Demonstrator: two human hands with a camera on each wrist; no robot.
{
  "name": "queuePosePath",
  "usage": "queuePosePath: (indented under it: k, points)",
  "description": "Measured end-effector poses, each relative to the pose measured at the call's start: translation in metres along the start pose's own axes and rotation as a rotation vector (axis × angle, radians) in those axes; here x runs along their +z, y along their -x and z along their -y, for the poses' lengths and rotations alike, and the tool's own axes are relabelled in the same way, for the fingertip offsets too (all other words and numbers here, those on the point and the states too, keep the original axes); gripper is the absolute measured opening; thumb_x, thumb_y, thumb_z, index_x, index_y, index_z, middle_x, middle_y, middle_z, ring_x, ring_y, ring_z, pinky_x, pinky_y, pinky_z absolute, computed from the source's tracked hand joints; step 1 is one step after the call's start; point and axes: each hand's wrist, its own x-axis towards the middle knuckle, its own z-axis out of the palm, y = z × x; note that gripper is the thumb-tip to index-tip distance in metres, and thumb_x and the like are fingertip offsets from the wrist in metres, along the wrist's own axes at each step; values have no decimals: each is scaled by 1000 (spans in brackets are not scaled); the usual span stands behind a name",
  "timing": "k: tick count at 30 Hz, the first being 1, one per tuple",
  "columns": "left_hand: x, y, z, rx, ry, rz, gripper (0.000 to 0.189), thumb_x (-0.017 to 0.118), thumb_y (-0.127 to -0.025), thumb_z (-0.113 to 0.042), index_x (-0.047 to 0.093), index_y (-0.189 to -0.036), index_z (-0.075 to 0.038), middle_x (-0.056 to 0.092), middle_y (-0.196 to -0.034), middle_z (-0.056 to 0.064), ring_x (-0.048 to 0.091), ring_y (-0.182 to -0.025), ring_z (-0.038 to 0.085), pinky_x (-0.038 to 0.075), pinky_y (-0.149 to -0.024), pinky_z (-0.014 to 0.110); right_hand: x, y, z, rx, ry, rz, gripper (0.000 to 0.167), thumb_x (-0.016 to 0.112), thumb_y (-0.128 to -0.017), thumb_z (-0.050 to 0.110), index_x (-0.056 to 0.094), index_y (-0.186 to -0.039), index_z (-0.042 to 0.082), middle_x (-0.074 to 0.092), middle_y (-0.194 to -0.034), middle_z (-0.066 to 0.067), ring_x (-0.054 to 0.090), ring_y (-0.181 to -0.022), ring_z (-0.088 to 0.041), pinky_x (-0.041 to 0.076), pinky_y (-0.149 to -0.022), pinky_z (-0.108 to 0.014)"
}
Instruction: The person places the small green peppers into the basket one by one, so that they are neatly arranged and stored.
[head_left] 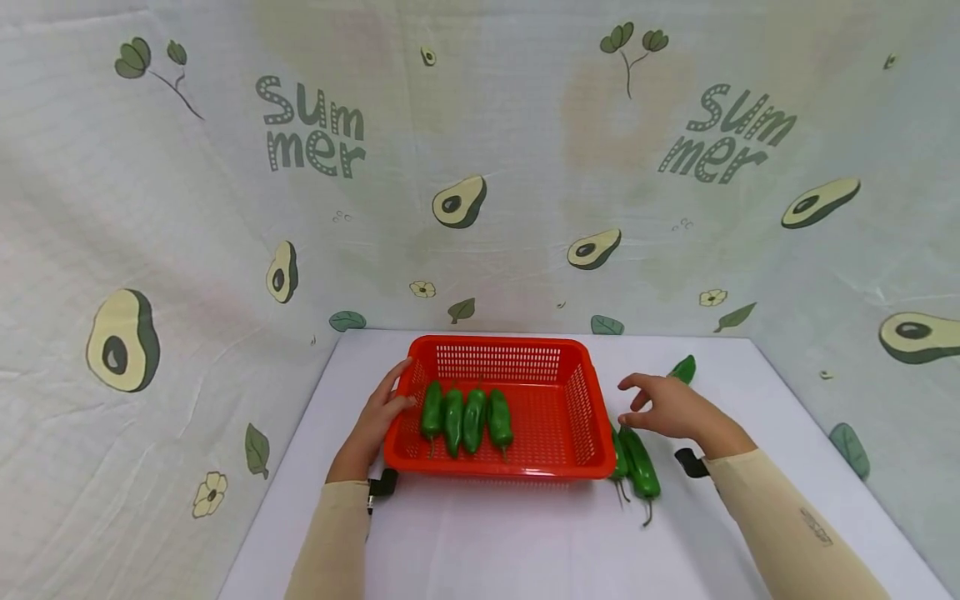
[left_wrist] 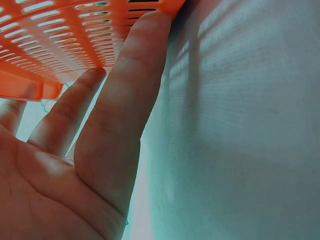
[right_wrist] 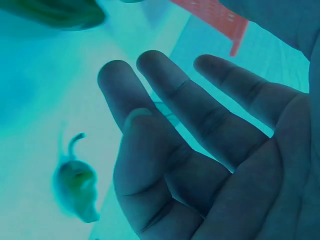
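Note:
Several green peppers (head_left: 474, 421) lie side by side in the left part of a red plastic basket (head_left: 517, 472). My left hand (head_left: 375, 421) is at the basket's left side, with straight fingers (left_wrist: 125, 90) touching the slotted outer wall. To the right of the basket, my right hand (head_left: 667, 407) hovers over the table with loosely bent fingers (right_wrist: 170, 80) and nothing between them. Close below it lies a green pepper (head_left: 639, 467), and another pepper (head_left: 619, 458) is partly hidden by the basket's rim. Beyond the hand a further pepper (head_left: 684, 368) is partly covered by it.
A white cloth covers the table (head_left: 480, 550). Printed fabric (head_left: 517, 125) with avocados and lettering hangs behind and along both sides. A black wrist camera (head_left: 690, 462) is strapped at the right wrist, and another camera (head_left: 384, 482) at the left.

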Motion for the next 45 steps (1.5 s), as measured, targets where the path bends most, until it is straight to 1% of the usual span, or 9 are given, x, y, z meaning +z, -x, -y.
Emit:
queuePosePath:
  k: [6, 11, 14, 19, 25, 31, 35, 40, 45]
  points:
    - [-1, -1, 0, -5, 2, -15, 70, 59, -101, -17, 39, -160, -49, 56, -149, 21, 67, -119, 41, 63, -87, 48, 13, 8, -19, 12, -48, 35, 63, 88, -86, 28, 62, -139, 8, 72, -106, -8, 65, -90, -23, 62, -74, -44]
    - [0, -1, 0, -1, 5, -18, 69, 58, -100, -18, 40, -159, -50, 55, -149, 19, 67, -120, 38, 62, -88, 47, 26, 16, -30, 31, -67, 40, 63, 88, -86, 28, 62, -140, 9, 70, -100, -4, 64, -88, -21, 61, -74, -43]
    - [0, -1, 1, -10, 1, -24, 69, 59, -100, -19, 40, -158, -51, 55, -149, 17, 67, -120, 36, 62, -89, 47, 33, 20, -35, 47, -83, 41, 64, 88, -85, 28, 62, -140, 9, 70, -97, -3, 64, -86, -20, 60, -73, -42]
    - [1, 1, 1, -22, -15, -41, 69, 60, -99, -20, 40, -156, -55, 56, -149, 14, 67, -120, 35, 62, -88, 47, 39, 24, -39, 45, -87, 34, 63, 87, -86, 28, 62, -140, 10, 70, -96, -2, 64, -86, -20, 57, -73, -42]
    - [1, 3, 0, -10, -15, -31, 69, 59, -100, -21, 39, -157, -54, 55, -150, 15, 67, -120, 37, 62, -88, 48, 43, 24, -43, 26, -121, 34, 61, 87, -87, 31, 63, -139, 10, 70, -95, -1, 63, -85, -20, 54, -71, -40]
    - [1, 2, 0, -9, -10, -23, 69, 59, -101, -20, 39, -157, -54, 54, -151, 15, 66, -121, 37, 62, -88, 48, 47, 23, -45, 15, -175, 53, 59, 85, -89, 31, 62, -139, 10, 68, -88, -1, 63, -78, -20, 51, -67, -36]
    - [1, 1, 0, -4, -7, -22, 69, 59, -100, -20, 39, -158, -54, 54, -151, 15, 66, -121, 37, 62, -88, 48, 49, 24, -46, 13, -206, 67, 63, 84, -91, 32, 58, -144, 9, 67, -86, -2, 64, -74, -20, 51, -65, -37]
    - [2, -1, 0, -8, -3, -16, 69, 59, -101, -21, 39, -157, -55, 54, -151, 15, 67, -121, 37, 62, -88, 48, 54, 24, -49, 22, -233, 61, 69, 83, -91, 34, 54, -149, 11, 67, -88, -3, 63, -73, -21, 52, -62, -37]
    - [2, 0, 1, -13, -5, -24, 69, 59, -101, -21, 39, -157, -54, 54, -151, 14, 67, -120, 36, 62, -88, 47, 61, 26, -51, 32, -274, 81, 71, 83, -91, 35, 52, -152, 15, 65, -88, -5, 63, -72, -23, 52, -59, -37]
